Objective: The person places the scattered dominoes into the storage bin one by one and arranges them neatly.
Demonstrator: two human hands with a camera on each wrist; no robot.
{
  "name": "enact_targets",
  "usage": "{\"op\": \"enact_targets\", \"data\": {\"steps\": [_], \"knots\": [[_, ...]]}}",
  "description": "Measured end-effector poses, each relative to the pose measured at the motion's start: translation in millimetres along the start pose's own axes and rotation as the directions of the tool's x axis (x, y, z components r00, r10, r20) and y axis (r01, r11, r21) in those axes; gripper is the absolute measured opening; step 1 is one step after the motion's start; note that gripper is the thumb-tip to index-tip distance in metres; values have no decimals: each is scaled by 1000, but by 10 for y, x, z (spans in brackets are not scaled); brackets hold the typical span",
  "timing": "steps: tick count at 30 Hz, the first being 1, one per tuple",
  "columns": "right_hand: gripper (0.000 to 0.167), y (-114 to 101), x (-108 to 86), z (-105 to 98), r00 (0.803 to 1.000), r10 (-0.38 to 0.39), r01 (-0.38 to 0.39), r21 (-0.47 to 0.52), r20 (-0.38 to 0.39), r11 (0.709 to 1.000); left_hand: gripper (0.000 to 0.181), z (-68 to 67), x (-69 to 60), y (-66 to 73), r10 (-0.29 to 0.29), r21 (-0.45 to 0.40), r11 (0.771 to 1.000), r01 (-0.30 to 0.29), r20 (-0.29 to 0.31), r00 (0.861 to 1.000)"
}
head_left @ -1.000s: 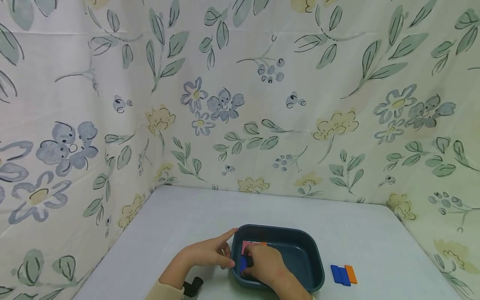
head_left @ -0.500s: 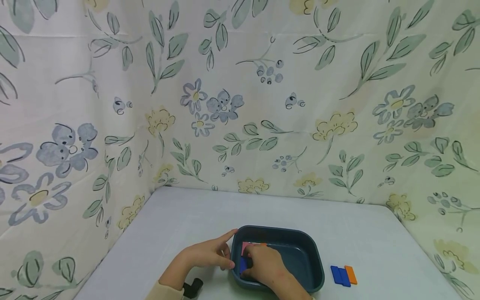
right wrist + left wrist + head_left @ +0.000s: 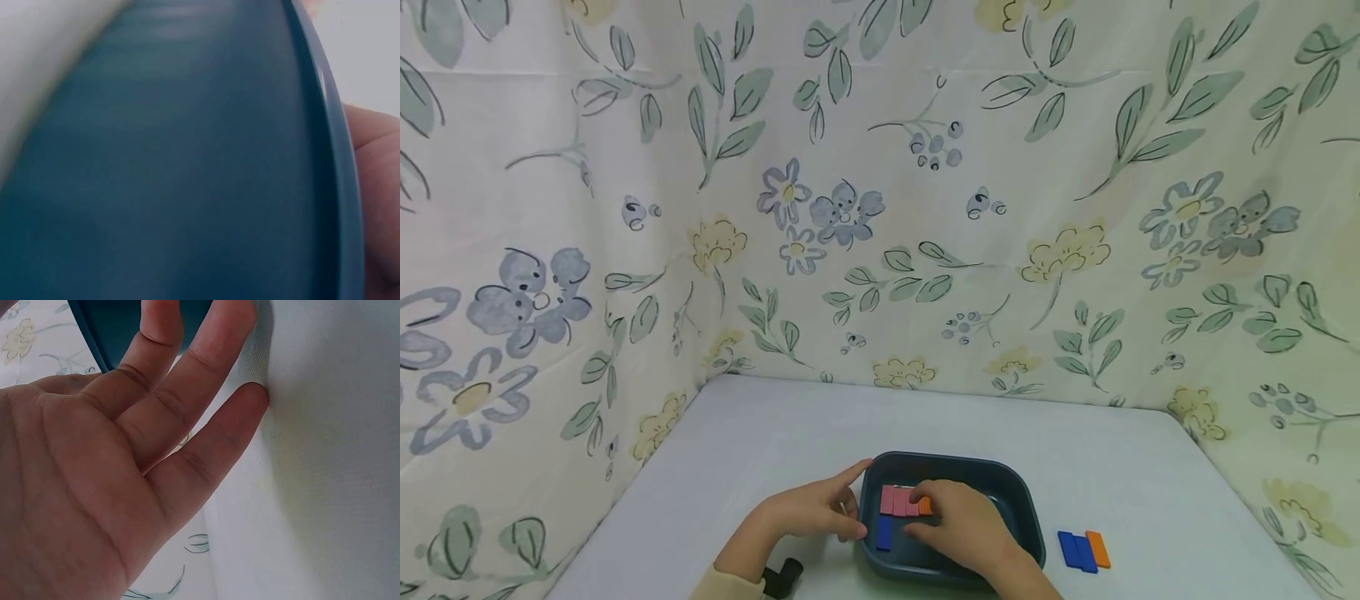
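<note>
In the head view my left hand (image 3: 812, 508) touches the left side of a dark blue tray (image 3: 955, 457) with its index finger and thumb. Over the tray floor hovers my right hand (image 3: 966, 525), thumb and fingers apart, nothing visibly between them. Beneath its fingertips are pink tiles (image 3: 899, 502) in a row, with an orange tile (image 3: 925, 506) at the row's right end, partly hidden. A blue tile (image 3: 884, 533) lies just below the row. The left wrist view shows my left palm (image 3: 125, 462) with fingers extended beside the tray (image 3: 100, 337).
To the tray's right, two blue tiles (image 3: 1077, 552) and an orange tile (image 3: 1098, 550) lie side by side on the white table (image 3: 775, 417). A black object (image 3: 784, 577) is by my left forearm. Floral cloth (image 3: 925, 208) hangs behind. Tray wall fills the right wrist view.
My right hand has let go of the blue tile and moved right, uncovering it and most of the pink row. My left hand stays at the tray.
</note>
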State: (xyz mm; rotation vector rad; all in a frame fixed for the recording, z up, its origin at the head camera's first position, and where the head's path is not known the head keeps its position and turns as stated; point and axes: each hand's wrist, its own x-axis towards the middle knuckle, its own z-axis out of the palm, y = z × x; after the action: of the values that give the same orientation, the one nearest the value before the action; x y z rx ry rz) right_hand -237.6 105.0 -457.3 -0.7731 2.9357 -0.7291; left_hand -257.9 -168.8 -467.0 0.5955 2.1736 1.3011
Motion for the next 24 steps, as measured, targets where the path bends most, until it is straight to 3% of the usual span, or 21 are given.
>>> {"op": "enact_targets", "data": {"steps": [9,17,24], "knots": [[40,213,-202,-188,1000,13,-12,6,-25,1000,95,-5,-1,6,-8,-7,1000,8,-9,1000],[36,535,-472,-387,999,39,-36,119,-19,992,96,10,4,-15,-19,-37,999,19,-1,1000],[37,870,-672,-593,996,75,-62,248,-43,967,95,15,11,-15,-20,-31,999,20,-2,1000]]}}
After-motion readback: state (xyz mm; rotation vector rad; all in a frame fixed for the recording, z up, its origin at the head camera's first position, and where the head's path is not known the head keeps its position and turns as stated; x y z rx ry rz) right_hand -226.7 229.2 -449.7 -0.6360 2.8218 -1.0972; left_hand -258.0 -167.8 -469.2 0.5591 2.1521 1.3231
